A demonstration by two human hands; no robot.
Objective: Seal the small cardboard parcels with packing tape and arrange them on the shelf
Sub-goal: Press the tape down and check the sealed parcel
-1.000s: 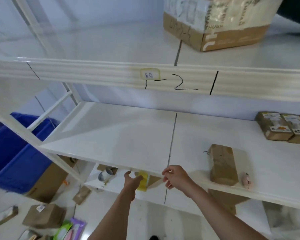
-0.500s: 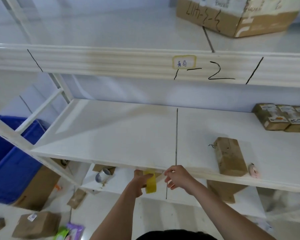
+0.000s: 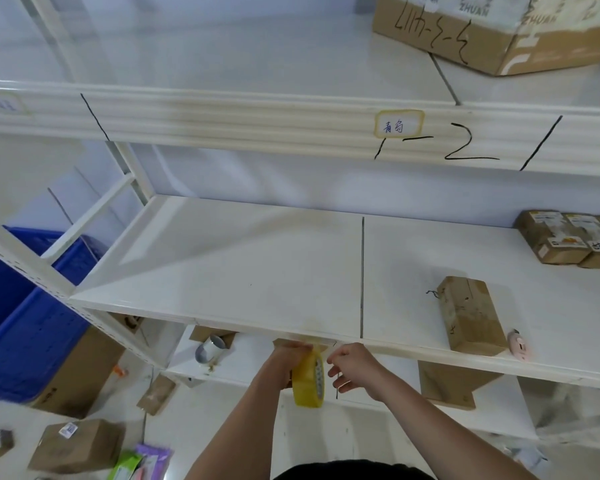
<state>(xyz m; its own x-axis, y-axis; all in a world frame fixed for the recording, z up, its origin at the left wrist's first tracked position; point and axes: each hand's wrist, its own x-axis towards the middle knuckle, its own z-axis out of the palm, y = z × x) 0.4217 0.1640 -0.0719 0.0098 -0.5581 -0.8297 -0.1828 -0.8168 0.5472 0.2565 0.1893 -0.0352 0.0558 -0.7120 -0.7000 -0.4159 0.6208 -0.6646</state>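
While gripped, glossy yellow tape roll (image 3: 309,381) perhaps hangs.

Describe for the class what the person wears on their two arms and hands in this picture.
Nothing shows on either: the left hand and right hand are bare, with no gloves, rings, watch or bracelet visible. Both forearms are uncovered, no sleeves reaching into view. A strip of dark clothing shows at the bottom edge.

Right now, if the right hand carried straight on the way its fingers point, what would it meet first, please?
The right hand points leftward at the yellow tape roll held by the left hand, so it would probably meet the roll first; depth is unclear.
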